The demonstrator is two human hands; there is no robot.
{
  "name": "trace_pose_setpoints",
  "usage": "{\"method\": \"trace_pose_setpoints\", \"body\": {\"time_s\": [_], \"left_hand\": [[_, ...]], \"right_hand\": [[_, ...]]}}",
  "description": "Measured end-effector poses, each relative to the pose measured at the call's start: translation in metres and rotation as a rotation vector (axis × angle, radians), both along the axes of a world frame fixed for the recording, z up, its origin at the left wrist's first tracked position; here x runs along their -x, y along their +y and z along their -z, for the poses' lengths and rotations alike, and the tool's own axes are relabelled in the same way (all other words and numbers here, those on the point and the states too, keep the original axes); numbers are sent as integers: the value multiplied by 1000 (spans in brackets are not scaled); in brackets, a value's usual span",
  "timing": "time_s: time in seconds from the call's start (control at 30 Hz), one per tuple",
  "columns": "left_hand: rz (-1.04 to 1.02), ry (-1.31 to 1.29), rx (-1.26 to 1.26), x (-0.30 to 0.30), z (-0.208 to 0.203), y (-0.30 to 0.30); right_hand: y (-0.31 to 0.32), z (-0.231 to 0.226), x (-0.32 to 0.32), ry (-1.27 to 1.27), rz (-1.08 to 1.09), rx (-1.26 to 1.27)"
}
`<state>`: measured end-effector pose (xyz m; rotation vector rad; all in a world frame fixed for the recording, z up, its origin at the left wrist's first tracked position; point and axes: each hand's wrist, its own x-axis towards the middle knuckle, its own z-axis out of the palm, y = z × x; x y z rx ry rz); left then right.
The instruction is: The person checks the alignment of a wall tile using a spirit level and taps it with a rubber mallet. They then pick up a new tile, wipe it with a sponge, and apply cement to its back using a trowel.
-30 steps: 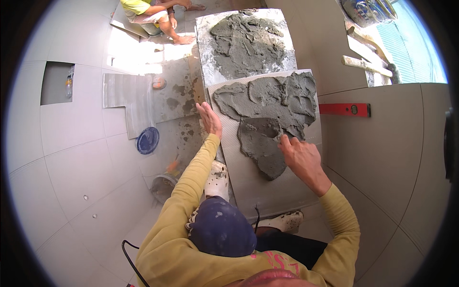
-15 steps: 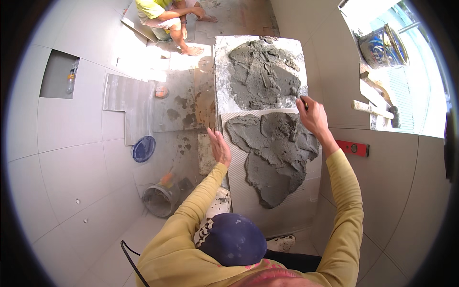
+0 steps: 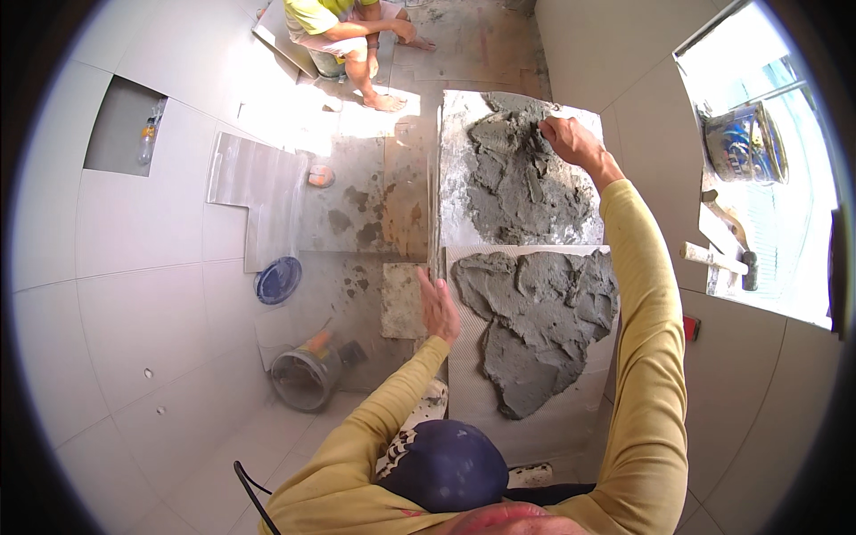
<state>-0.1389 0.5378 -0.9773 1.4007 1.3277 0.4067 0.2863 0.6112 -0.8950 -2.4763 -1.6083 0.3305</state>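
Observation:
My right hand [image 3: 571, 143] is closed round the handle of what looks like a trowel, its blade hidden in the mortar. It is over the far heap of grey mortar [image 3: 508, 169], which lies on a whitish, smeared board [image 3: 456, 209]. Nearer me, a thick patch of mortar [image 3: 539, 330] covers part of the ribbed back of a pale tile [image 3: 468, 374]. At that tile's left edge is my left hand [image 3: 439, 312], fingers stretched out and holding nothing.
A bucket [image 3: 299, 379] and a blue lid [image 3: 278, 280] are on the left, with cut grey tile pieces [image 3: 259, 192] beyond. Another person [image 3: 343, 40] sits far left. On the right window ledge are a paint bucket [image 3: 744, 147] and a mallet [image 3: 713, 259]; a red level [image 3: 690, 328] is below.
My right hand has moved away from me, from the board's near edge to the far mortar, which looks reshaped. My left hand stays by the tile's edge. The whole view has shifted.

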Motion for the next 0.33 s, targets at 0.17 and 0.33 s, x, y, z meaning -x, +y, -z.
{"method": "trace_pose_setpoints", "body": {"time_s": [0.17, 0.33], "left_hand": [[0, 46, -21, 3, 7, 1], [-20, 19, -15, 2, 5, -2]], "right_hand": [[-24, -19, 33, 53, -160, 61], [-58, -6, 72, 227, -74, 44]]}}
